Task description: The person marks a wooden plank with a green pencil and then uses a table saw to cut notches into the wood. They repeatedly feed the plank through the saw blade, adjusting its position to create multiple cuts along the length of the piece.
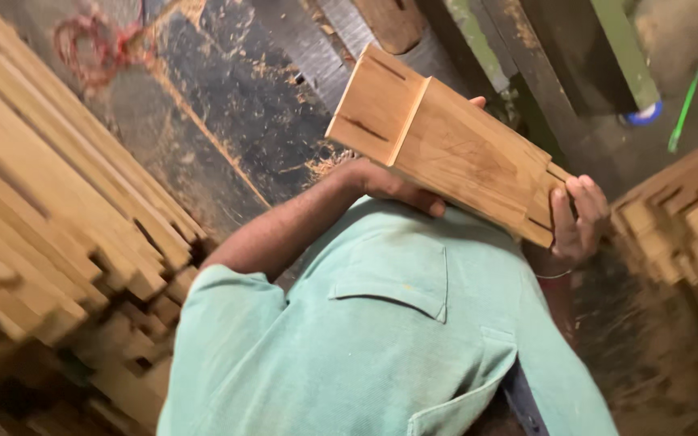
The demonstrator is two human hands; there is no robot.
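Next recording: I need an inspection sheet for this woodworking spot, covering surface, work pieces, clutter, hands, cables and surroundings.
Surface: dark floor strewn with sawdust and wood shavings.
Job's things: wooden block with slots cut in its ends, held up against the green shirt.
Clutter: tangle of red string on the floor; green stick at the upper right.
Grippers: left hand supports the block from beneath; right hand grips its notched end.
Cables: nothing seen.
Surroundings: stacked planks on one side, pile of notched wooden pieces on the other, green-painted frame above.
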